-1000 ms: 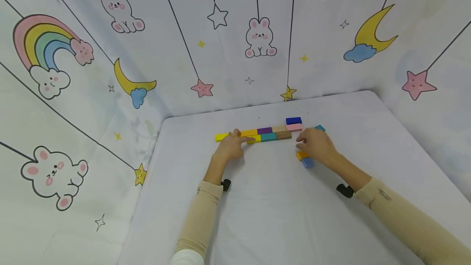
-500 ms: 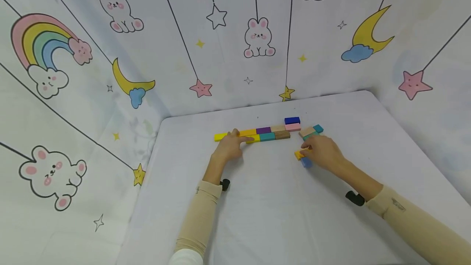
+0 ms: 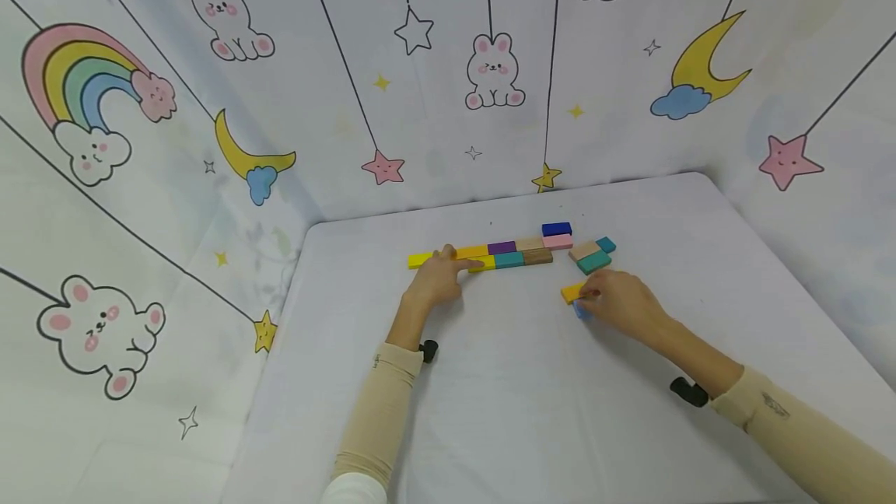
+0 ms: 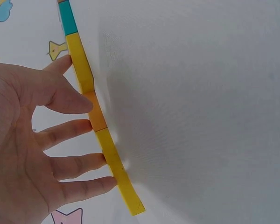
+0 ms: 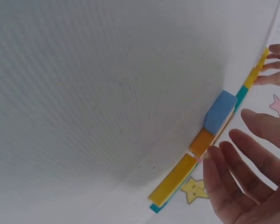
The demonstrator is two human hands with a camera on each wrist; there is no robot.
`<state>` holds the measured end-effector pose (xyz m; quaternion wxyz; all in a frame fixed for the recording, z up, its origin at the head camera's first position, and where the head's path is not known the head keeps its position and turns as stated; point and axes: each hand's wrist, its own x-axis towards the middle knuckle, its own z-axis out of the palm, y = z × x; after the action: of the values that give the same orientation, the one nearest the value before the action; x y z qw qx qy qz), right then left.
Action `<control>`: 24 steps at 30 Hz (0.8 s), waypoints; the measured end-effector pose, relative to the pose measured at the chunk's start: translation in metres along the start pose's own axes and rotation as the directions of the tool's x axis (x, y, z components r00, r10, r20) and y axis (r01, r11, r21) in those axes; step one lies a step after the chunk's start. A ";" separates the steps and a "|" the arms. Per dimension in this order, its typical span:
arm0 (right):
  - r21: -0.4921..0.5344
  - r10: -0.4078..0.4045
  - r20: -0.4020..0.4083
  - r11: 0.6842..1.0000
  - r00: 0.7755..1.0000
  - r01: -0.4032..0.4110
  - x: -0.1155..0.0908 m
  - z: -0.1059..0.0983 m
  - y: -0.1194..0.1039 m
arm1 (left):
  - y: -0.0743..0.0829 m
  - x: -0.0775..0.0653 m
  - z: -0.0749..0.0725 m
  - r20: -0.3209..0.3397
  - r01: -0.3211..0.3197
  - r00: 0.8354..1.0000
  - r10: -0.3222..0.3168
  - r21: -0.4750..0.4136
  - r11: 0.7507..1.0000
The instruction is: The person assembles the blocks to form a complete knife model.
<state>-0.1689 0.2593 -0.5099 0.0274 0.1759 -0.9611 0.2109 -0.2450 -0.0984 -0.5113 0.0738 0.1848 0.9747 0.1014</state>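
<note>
My left hand (image 3: 439, 277) rests against two touching rows of coloured wooden blocks. In the left wrist view its spread fingers touch a yellow block (image 4: 113, 156) and an orange block (image 4: 98, 112). The front row ends in a teal block (image 3: 509, 259) and a brown block (image 3: 537, 256). My right hand (image 3: 623, 303) is at an orange-yellow block (image 3: 571, 293) and a blue block (image 3: 581, 310), partly covering the blue one. In the right wrist view its fingers are loosely bent, with a gap to the thumb and nothing between them; contact with the blocks is unclear.
The back row includes a purple block (image 3: 501, 247), a pale wood block (image 3: 529, 244) and a pink block (image 3: 558, 242). Behind the pink one lies a dark blue block (image 3: 556, 229). Right of the rows sit a tan block (image 3: 584, 250) and a green block (image 3: 594, 261).
My right hand has moved from beside the row ends toward the front right, uncovering the tan and green blocks and partly covering the blue one. My left hand has stayed put.
</note>
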 end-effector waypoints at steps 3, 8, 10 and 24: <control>0.000 -0.023 0.008 1.000 1.000 0.023 -0.002 0.003 0.003 | 0.000 0.000 0.000 0.000 -0.001 1.000 0.001 0.004 1.000; -0.014 -0.050 0.024 0.999 0.998 0.050 -0.005 0.006 0.007 | 0.000 0.000 0.000 0.001 -0.005 1.000 0.005 0.002 1.000; -0.016 -0.060 0.029 0.998 0.998 0.060 -0.006 0.007 0.007 | 0.000 0.000 0.000 0.002 -0.007 1.000 0.007 -0.001 1.000; 0.018 -0.077 0.036 0.997 0.996 0.077 -0.007 0.007 0.006 | 0.000 0.001 -0.001 0.009 -0.003 1.000 0.003 -0.011 1.000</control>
<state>-0.1642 0.2632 -0.5197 0.0164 0.2169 -0.9522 0.2143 -0.2460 -0.0980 -0.5103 0.0792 0.1864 0.9735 0.1058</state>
